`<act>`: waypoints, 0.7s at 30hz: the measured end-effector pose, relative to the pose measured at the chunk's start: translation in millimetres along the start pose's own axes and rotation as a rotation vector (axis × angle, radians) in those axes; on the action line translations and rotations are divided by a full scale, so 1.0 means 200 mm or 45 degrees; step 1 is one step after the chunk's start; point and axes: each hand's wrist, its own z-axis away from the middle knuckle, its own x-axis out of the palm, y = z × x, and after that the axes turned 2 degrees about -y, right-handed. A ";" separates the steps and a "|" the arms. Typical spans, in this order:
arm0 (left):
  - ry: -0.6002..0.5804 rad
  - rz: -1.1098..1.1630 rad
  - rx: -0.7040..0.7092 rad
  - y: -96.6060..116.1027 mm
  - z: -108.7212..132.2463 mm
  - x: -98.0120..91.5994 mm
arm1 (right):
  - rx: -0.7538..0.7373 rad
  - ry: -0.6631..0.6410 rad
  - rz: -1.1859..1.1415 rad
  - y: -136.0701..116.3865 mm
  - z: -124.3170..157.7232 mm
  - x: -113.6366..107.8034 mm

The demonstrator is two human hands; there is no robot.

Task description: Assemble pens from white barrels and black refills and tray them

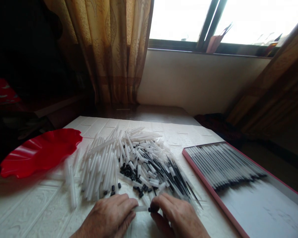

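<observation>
- The table (27,201) bore the work, its white cover strewn across the middle with loose parts
- The tray (243,205), at the right, seemed to hold the finished share: a close row of rods (224,163), dark at their near ends, laid side by side across its far part
- The red dish (44,152) sat at the left, blurred along its near side
- The left hand (113,215) pinched one pale tube (141,209) between thumb and fingers, at the near side of the heap; that piece looked only partway done
- The right hand (175,213) faced it, thumb and fingers clasped on a black cap (150,209) at the tube's right end; how far the cap was seated could not be told
- Clear tubes (101,172) lay heaped left of centre, so by that measure plenty was left
- Dark spikes (180,177) lay fanned on the heap's right side, outside the tray
- Short sleeves (154,182) were scattered between the tubes and the spikes, many of them unused
- Loose caps (127,171) clustered mid-heap, with strays near the left hand, also apparently waiting
</observation>
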 end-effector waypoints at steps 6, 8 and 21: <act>-0.102 0.021 -0.043 0.01 0.01 -0.02 | -0.056 0.073 0.039 0.00 0.00 0.02; -0.079 0.036 -0.036 0.01 0.00 -0.03 | -0.069 0.089 0.031 0.00 0.00 0.03; -0.026 -0.021 0.016 0.01 -0.01 -0.01 | -0.140 0.127 -0.047 0.00 -0.01 0.02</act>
